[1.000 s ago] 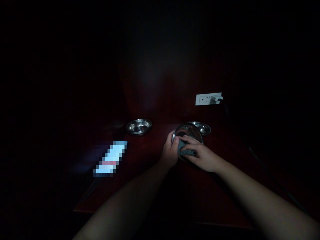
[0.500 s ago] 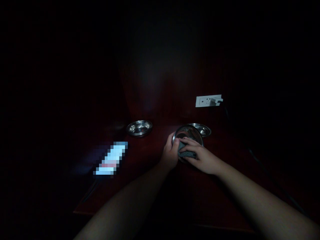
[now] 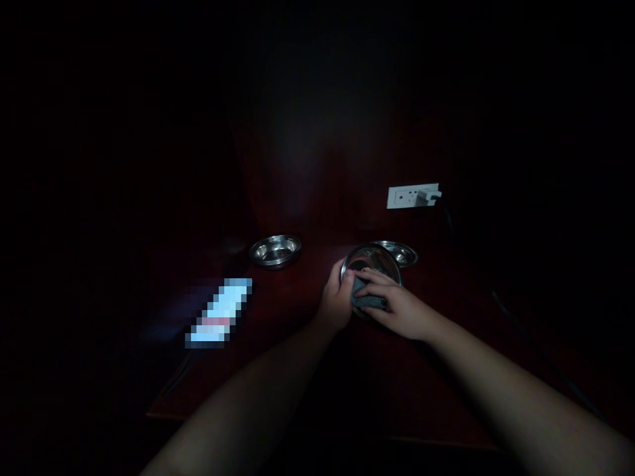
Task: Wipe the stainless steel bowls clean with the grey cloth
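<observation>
left hand (image 3: pixel 338 301): bare, rounded thumb (image 3: pixel 348 283) | right hand (image 3: pixel 404 313): bare too, slim fingers (image 3: pixel 380 289) | left forearm (image 3: pixel 253 390) + right forearm (image 3: pixel 506 383): also bare, smooth-looking, tapering handward | finer detail's lost in the dark tbh

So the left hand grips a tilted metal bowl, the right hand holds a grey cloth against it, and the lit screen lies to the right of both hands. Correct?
Not quite: the lit screen lies to the left of both hands, as the head view shows. The left hand does grip the tilted metal bowl, and the right hand holds the grey cloth against it.
</observation>
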A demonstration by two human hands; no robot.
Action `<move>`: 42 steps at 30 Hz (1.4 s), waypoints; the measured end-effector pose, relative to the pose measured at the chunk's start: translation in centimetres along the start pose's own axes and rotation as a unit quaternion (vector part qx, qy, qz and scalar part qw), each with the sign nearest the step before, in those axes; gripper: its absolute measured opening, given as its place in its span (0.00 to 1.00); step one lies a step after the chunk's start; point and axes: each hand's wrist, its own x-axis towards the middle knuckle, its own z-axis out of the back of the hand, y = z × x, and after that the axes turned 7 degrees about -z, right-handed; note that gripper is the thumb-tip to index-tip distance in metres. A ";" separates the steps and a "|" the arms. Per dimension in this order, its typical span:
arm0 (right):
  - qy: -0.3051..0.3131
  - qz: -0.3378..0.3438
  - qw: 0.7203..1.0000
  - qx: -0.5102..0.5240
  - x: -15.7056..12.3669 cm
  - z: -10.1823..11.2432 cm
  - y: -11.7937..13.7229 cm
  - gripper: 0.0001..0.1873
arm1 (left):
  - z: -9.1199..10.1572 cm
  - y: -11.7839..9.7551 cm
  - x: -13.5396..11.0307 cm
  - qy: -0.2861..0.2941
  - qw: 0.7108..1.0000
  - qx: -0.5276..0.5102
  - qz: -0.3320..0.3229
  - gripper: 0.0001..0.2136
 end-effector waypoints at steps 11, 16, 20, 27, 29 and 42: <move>-0.009 0.001 1.000 -0.010 0.0 0.1 0.2 0.14 | 0.1 0.4 0.0 0.009 1.000 -0.007 -0.015 0.20; -0.014 0.008 1.000 -0.012 0.0 0.0 0.2 0.15 | 0.1 0.5 0.0 0.010 1.000 0.005 -0.012 0.21; 0.006 -0.002 1.000 -0.029 0.0 0.1 0.2 0.17 | 0.2 0.7 0.1 0.001 1.000 0.009 -0.011 0.20; 0.011 -0.008 1.000 -0.024 -0.1 0.1 0.4 0.18 | 0.3 0.4 0.1 -0.003 1.000 0.022 -0.012 0.20; 0.005 -0.004 1.000 -0.025 -0.1 0.1 0.3 0.18 | 0.3 0.3 0.1 -0.003 1.000 0.022 -0.016 0.20; -0.013 -0.005 1.000 -0.027 0.0 0.3 0.6 0.21 | 0.3 0.2 0.2 0.002 1.000 0.021 -0.003 0.20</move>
